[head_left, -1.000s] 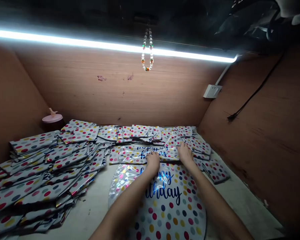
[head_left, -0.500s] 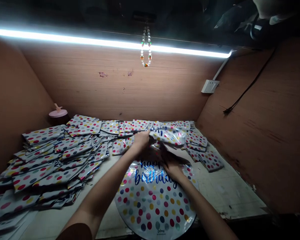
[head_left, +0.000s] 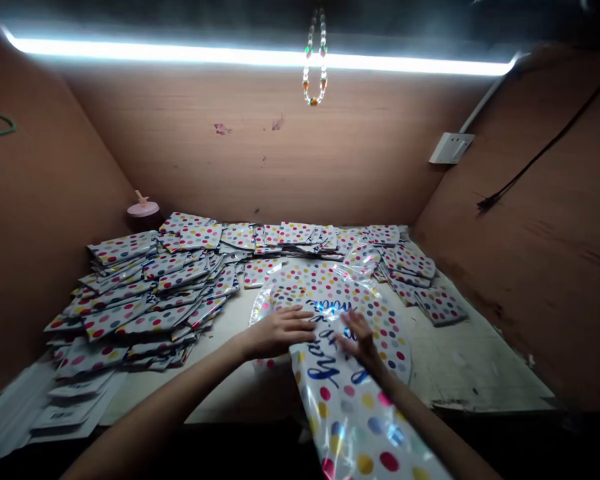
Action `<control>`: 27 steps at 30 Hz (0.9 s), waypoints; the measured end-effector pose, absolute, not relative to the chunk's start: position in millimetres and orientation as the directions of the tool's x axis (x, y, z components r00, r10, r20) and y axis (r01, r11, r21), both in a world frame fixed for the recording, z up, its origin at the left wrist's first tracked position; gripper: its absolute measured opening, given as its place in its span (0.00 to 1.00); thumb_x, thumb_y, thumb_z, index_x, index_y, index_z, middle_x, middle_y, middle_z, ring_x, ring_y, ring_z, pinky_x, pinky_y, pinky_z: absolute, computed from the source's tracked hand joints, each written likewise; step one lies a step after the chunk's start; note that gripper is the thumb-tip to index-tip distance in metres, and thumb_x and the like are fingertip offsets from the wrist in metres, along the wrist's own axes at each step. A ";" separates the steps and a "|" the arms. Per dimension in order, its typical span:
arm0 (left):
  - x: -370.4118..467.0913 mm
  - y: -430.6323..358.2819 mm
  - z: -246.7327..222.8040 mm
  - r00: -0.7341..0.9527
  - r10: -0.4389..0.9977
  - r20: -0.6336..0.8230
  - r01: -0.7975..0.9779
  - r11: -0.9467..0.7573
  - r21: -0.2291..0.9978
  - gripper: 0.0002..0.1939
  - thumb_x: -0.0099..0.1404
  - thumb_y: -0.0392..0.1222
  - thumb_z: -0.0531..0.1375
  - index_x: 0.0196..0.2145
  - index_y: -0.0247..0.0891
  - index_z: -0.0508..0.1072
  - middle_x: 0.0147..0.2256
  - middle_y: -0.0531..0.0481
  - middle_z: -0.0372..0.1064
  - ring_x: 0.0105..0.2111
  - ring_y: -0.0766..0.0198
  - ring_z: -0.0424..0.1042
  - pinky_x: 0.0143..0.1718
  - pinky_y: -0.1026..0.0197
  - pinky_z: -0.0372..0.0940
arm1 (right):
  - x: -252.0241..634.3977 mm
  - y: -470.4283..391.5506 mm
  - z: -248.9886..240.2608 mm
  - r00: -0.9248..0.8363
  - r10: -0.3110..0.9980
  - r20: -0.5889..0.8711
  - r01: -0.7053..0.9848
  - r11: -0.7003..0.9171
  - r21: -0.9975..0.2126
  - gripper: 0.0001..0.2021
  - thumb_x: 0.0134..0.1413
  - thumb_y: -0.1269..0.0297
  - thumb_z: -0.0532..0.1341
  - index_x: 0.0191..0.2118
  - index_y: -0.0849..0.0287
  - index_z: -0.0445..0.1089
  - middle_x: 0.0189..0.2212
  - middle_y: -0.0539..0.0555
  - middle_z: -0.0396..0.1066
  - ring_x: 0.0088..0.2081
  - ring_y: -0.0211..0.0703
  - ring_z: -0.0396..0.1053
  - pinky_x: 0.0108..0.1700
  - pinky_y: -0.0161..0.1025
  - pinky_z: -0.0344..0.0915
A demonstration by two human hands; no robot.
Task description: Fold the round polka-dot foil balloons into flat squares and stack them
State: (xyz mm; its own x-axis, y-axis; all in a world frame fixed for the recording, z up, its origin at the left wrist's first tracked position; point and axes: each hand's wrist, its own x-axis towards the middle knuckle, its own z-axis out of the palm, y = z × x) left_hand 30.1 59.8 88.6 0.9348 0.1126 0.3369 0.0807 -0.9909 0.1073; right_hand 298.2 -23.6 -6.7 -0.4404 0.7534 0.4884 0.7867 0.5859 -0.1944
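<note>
Now the left hand (head_left: pixel 286 328), fingers close together, and the right hand (head_left: pixel 360 337), fingers spread, come down to the spotty sheet (head_left: pixel 343 407) poking past the table (head_left: pixel 465 367); they seem to be flattening it.

Packets (head_left: pixel 165 280) bar the left; tabletop (head_left: pixel 480 373) right of the foil sheets (head_left: pixel 353 413) allows passage.

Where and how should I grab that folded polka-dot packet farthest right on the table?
Probably pinch the rightmost packet by its near right corner, coming from the front right with your right hand. It looks thin and lies nearly flat, its right and near edges facing out onto the tabletop; its far left side sits close to the neighbouring stack.
</note>
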 end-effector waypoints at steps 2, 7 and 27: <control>22.5 43.4 47.1 0.948 0.171 0.269 0.160 -0.985 0.062 0.20 0.68 0.35 0.52 0.57 0.42 0.65 0.59 0.44 0.61 0.62 0.56 0.55 0.63 0.47 0.50 | 279.2 -47.1 -7.3 -0.639 0.594 0.489 0.632 0.767 -0.106 0.14 0.62 0.70 0.53 0.52 0.54 0.67 0.57 0.56 0.65 0.63 0.48 0.54 0.61 0.53 0.57; 3.6 -15.1 -1.1 0.903 0.175 0.391 0.165 -0.984 0.059 0.17 0.68 0.32 0.53 0.54 0.37 0.67 0.47 0.42 0.73 0.50 0.58 0.71 0.57 0.52 0.62 | 258.4 -77.7 -11.0 -0.692 0.561 0.455 0.576 0.808 -0.120 0.14 0.61 0.74 0.53 0.50 0.63 0.68 0.52 0.61 0.70 0.57 0.49 0.64 0.54 0.47 0.67; 63.3 -6.5 -14.8 0.104 0.970 0.219 0.948 -0.164 0.273 0.30 0.69 0.36 0.47 0.67 0.40 0.44 0.49 0.37 0.69 0.40 0.55 0.74 0.40 0.55 0.68 | 209.4 -15.4 4.8 0.292 0.946 -0.141 0.819 -0.323 -0.474 0.20 0.64 0.54 0.45 0.29 0.57 0.68 0.26 0.60 0.73 0.28 0.48 0.72 0.27 0.39 0.62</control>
State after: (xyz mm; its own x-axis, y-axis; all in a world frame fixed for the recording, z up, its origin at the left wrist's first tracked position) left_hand 63.3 -6.5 -14.8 0.1044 0.9702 0.2187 0.9479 -0.1637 0.2733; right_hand 209.4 -15.4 4.8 0.2920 0.9460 -0.1407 0.8190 -0.3233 -0.4740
